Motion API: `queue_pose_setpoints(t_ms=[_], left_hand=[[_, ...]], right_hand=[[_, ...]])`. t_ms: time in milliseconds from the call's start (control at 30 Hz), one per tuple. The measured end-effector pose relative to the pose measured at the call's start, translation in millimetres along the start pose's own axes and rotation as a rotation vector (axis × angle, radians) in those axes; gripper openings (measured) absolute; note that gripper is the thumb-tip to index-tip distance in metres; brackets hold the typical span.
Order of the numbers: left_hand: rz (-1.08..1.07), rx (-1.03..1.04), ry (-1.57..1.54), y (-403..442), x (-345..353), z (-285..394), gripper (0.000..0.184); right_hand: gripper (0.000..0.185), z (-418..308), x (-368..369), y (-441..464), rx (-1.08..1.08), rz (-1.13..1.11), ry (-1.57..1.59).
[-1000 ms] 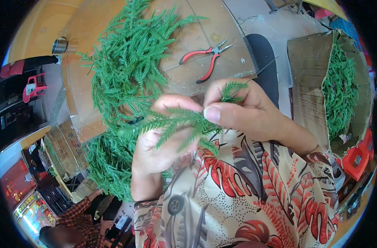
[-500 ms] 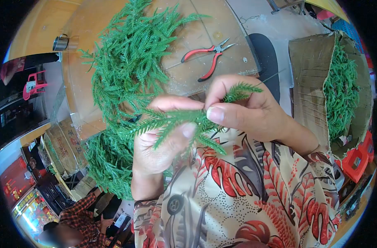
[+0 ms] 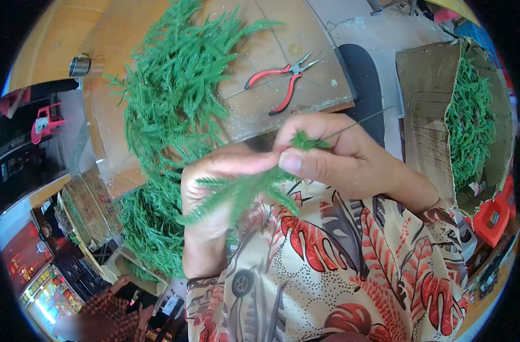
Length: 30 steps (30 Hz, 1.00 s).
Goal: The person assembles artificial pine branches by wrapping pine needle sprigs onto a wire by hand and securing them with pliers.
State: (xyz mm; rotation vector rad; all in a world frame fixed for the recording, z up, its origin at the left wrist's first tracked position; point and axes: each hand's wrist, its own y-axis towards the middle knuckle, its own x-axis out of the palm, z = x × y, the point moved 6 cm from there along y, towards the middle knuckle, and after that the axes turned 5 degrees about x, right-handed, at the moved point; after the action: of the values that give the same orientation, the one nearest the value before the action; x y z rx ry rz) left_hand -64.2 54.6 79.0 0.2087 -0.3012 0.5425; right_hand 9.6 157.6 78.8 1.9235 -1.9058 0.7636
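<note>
Between my two hands is an artificial pine branch (image 3: 245, 191), its green sprigs fanning out to the left and partly blurred. My left hand (image 3: 214, 176) is closed around the leafy part, thumb hidden behind the sprigs. My right hand (image 3: 334, 154) pinches the branch near its stem, thumb against forefinger. A small green tuft (image 3: 307, 141) and a thin dark wire stem (image 3: 359, 121) stick out from the right hand toward the upper right. Beyond the hands, red-handled pliers (image 3: 285, 82) lie on the table with jaws apart.
A big heap of green sprigs (image 3: 177, 85) covers the table's left part, with more below it (image 3: 151, 228). At right stands a cardboard box (image 3: 425, 114) holding similar greenery (image 3: 471, 122). A metal cup (image 3: 80, 65) is at upper left. Another person in a checked shirt (image 3: 108, 310) is at lower left.
The branch has turned in my fingers: its sprigs point lower and the tuft by my right hand looks shorter. My right hand has shifted slightly left. The other person's arm has moved.
</note>
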Motion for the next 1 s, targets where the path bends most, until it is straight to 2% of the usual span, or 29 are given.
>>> queue_pose_setpoints(t_ms=[100,167,200,233,267,300,333,367,433,467,500,600,667,800,900,933,1000], left_hand=[[0.237,-0.326,0.05,-15,-10,3,0.036],[0.246,-0.283,-0.148,-9,-4,6,0.041],[0.203,-0.292,-0.153,-9,-9,6,0.041],[0.255,-0.361,-0.099,-14,-18,4,0.037],[0.298,-0.344,0.011,-20,-21,3,0.038],[0.209,-0.384,-0.232,-27,-29,-16,0.037],[0.151,-0.391,-0.241,-29,-21,-16,0.034],[0.13,-0.496,-0.314,-40,-58,-46,0.031],[-0.1,-0.358,0.099,-23,-25,-27,0.022],[-0.207,-0.277,0.297,-8,-20,-44,0.022],[-0.172,-0.664,-0.123,-2,-25,-73,0.026],[-0.196,-0.834,-0.272,-14,-21,-73,0.025],[-0.251,-0.856,-0.298,-17,-7,-66,0.026],[-0.366,-0.853,-0.301,-30,21,-64,0.027],[-0.422,-0.83,-0.302,-28,33,-67,0.028],[-0.446,-0.839,-0.291,-8,27,-70,0.028],[-0.463,-0.834,-0.288,-7,25,-67,0.029]], right_hand=[[0.018,5,5,6,-0.026,-0.031,0.01],[0.019,0,7,5,-0.04,-0.024,-0.074],[0.02,-3,11,7,-0.039,-0.02,-0.155],[0.02,-1,12,9,-0.095,-0.024,-0.213],[0.021,0,12,5,-0.145,-0.036,-0.267],[0.021,-4,13,-4,-0.172,-0.051,-0.267],[0.022,-7,15,-14,-0.196,-0.074,-0.262],[0.022,-9,14,-23,-0.255,-0.056,-0.274],[0.023,-9,12,-34,-0.366,-0.059,-0.28],[0.023,6,-13,-29,-0.388,-0.031,-0.343],[0.024,9,-15,-30,-0.411,-0.018,-0.407],[0.022,18,-17,-33,-0.405,-0.046,-0.503],[0.019,21,-14,-35,-0.367,-0.091,-0.517],[0.025,29,10,-52,-0.344,-0.201,-0.529],[0.021,40,19,-62,-0.341,-0.244,-0.612],[0.021,28,-1,-39,-0.327,-0.225,-0.623],[0.022,25,4,-33,-0.318,-0.235,-0.639]])
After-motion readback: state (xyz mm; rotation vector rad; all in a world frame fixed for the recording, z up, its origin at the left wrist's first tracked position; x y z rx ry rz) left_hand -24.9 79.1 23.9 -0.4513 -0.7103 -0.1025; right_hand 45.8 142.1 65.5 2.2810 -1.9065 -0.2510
